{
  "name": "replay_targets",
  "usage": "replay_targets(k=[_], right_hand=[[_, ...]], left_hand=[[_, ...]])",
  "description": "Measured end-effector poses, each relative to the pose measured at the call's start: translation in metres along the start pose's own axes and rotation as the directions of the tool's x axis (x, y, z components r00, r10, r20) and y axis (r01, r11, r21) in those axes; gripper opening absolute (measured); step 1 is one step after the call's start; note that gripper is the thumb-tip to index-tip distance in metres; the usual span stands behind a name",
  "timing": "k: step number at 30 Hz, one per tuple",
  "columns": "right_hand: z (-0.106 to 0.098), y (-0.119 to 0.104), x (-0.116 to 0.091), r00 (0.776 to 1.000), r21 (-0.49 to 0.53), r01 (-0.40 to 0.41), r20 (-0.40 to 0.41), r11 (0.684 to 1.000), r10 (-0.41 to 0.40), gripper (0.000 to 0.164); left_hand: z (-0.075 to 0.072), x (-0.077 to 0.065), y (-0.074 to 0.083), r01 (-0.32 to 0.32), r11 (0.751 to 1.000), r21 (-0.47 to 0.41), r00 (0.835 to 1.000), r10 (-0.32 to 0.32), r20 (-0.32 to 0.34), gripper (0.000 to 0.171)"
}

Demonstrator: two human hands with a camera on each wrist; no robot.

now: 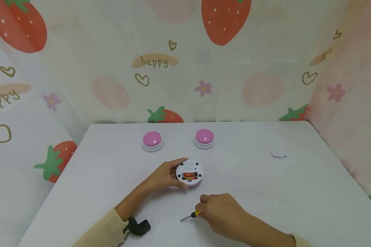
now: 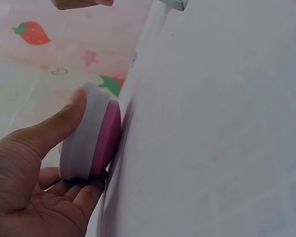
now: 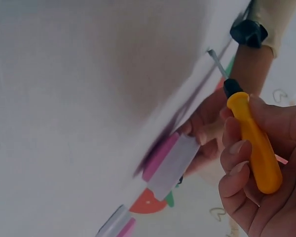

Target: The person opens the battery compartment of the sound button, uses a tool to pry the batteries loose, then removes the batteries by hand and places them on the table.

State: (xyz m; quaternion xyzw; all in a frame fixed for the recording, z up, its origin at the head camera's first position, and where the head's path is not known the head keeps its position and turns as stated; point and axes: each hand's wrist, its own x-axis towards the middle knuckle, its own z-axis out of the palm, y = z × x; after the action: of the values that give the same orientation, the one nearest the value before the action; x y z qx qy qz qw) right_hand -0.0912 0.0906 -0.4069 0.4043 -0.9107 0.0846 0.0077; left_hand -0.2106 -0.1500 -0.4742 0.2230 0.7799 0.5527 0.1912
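Note:
My left hand (image 1: 166, 176) grips a round white-and-pink push-button (image 1: 189, 165) by its rim. It is turned pink side down, so its white underside faces up, with a speaker grille and an uncovered battery bay holding batteries (image 1: 190, 176). In the left wrist view the thumb lies on the white base (image 2: 81, 133) and the fingers are beneath the pink dome (image 2: 107, 138). My right hand (image 1: 224, 214) holds a screwdriver (image 3: 259, 148) by its yellow handle, nearer to me than the button. Its metal tip points left, apart from the button.
Two more pink buttons (image 1: 152, 139) (image 1: 204, 137) stand dome up at the back of the white table (image 1: 250, 185). A small white piece (image 1: 279, 154), perhaps a cover, lies at the right. Strawberry-patterned cloth (image 1: 185, 92) closes the back and sides.

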Motion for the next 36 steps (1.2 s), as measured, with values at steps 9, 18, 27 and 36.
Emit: replay_targets(k=[9,18,27,36], right_hand=[[0.005,0.003,0.004,0.996,0.007,-0.001,0.093,1.000,0.000,0.010],[0.014,0.006,0.008,0.989,-0.012,-0.005,0.148,1.000,0.006,0.013],[0.020,0.006,0.008,0.983,0.003,-0.004,0.185,1.000,0.004,0.014],[0.022,0.008,0.008,0.982,0.031,-0.012,0.189,0.999,0.006,0.014]], left_hand=[[0.000,0.001,-0.001,-0.011,1.000,-0.009,1.000,0.011,0.009,0.091],[-0.002,0.000,-0.001,-0.007,1.000,-0.025,1.000,0.007,0.000,0.090],[0.000,0.000,-0.001,-0.001,1.000,-0.015,1.000,0.001,0.002,0.091],[-0.001,0.000,0.001,-0.007,1.000,-0.008,1.000,0.007,0.005,0.090]])
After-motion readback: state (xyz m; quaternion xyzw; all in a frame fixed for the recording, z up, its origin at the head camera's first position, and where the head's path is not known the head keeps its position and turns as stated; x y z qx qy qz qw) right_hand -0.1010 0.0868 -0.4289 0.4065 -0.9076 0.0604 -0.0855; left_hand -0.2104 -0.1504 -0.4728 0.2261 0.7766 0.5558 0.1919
